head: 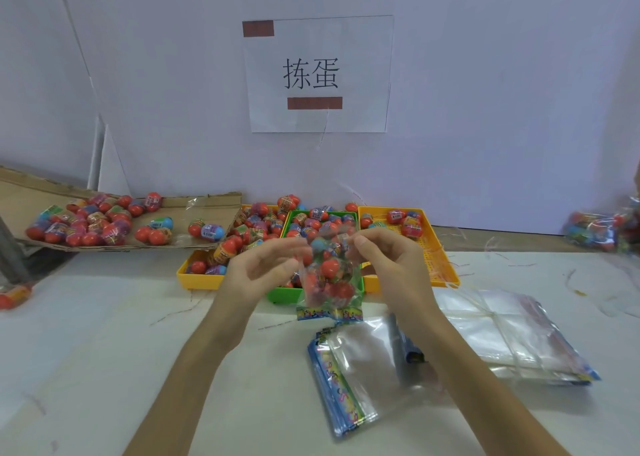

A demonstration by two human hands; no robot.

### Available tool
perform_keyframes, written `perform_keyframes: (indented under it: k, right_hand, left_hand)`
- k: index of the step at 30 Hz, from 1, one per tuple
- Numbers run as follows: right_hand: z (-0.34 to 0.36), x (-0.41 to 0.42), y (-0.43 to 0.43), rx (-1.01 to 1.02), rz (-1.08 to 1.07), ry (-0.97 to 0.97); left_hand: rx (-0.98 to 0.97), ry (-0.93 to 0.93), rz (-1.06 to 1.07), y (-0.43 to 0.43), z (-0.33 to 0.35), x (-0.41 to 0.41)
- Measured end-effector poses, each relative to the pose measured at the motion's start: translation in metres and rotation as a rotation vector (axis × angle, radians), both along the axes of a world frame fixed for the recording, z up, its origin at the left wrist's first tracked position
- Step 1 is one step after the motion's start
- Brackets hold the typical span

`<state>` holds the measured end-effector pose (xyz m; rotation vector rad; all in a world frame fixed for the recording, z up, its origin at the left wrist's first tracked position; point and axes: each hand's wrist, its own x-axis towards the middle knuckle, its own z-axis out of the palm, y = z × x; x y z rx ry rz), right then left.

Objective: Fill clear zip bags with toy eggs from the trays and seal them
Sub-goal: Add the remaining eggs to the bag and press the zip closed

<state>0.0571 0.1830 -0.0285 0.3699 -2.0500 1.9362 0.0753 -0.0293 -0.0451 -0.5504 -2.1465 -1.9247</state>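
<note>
Clear plastic zip bag [329,282] packed with red and blue toy eggs [329,267], hanging upright in the air over the near rim of the green plastic tray [280,294], printed strip at the bottom, mouth at the top. Pinched at its top corners by the left hand [263,265] and the right hand [384,261], fingers curled onto the zip strip, slightly blurred. Probably mid-seal. Likely bottom-heavy and lumpy: soft, slippery film around hard, rolling eggs. Best taken by the stiffer zip strip and pressed along from one corner to the other, never by the bulging belly. Beside the green tray, toward the far edge of the white table [104,351], a yellow plastic tray on the left [194,279] and a yellow mesh-floored tray on the right [440,265], both with more eggs. Near the front edge, a flat stack of empty printed bags [349,376]; right of it, a banded bundle of clear bags [512,331]. At the far left corner, a brown cardboard sheet [207,206] carrying filled bags.
</note>
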Motion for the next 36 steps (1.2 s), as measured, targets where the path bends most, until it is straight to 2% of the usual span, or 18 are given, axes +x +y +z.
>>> perform_keyframes:
  k: [4, 9, 12, 15, 19, 25, 36]
  right_hand:
    - [-0.001, -0.003, 0.003, -0.056, 0.008, -0.076]
    - [-0.002, -0.001, -0.002, -0.062, 0.085, -0.111]
    - [-0.005, 0.0, -0.005, -0.029, 0.059, -0.116]
    - [-0.007, 0.0, -0.005, 0.005, 0.037, -0.1]
    - [-0.005, -0.001, 0.0, -0.124, 0.033, -0.131]
    - [-0.005, -0.001, -0.002, -0.185, 0.004, -0.104]
    - [-0.007, 0.001, -0.005, -0.08, 0.039, -0.052]
  left_hand:
    - [-0.033, 0.004, 0.107, 0.01, -0.003, 0.001]
    - [0.058, 0.054, 0.238, 0.018, -0.007, 0.001]
    - [0.063, 0.059, 0.295, 0.018, -0.009, 0.0]
    - [0.071, 0.058, 0.31, 0.019, -0.01, 0.0]
    - [0.117, 0.065, 0.341, 0.019, -0.009, 0.0]
    - [0.154, 0.004, 0.314, 0.024, -0.01, 0.0]
    - [0.181, -0.052, 0.295, 0.025, -0.009, -0.002]
